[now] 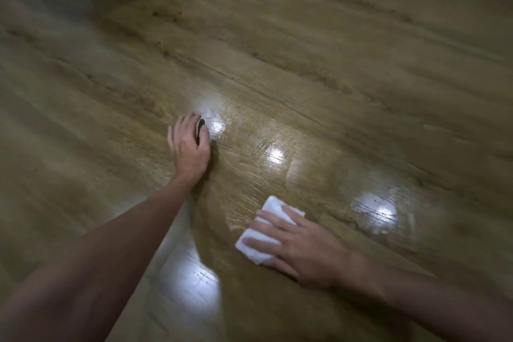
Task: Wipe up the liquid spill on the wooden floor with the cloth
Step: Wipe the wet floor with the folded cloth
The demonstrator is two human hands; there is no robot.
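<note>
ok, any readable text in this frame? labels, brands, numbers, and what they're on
None. The white cloth under the right hand is blank, the wooden floor shows only grain and glare, and the small dark object at the left hand is too blurred to show any marking.
</note>
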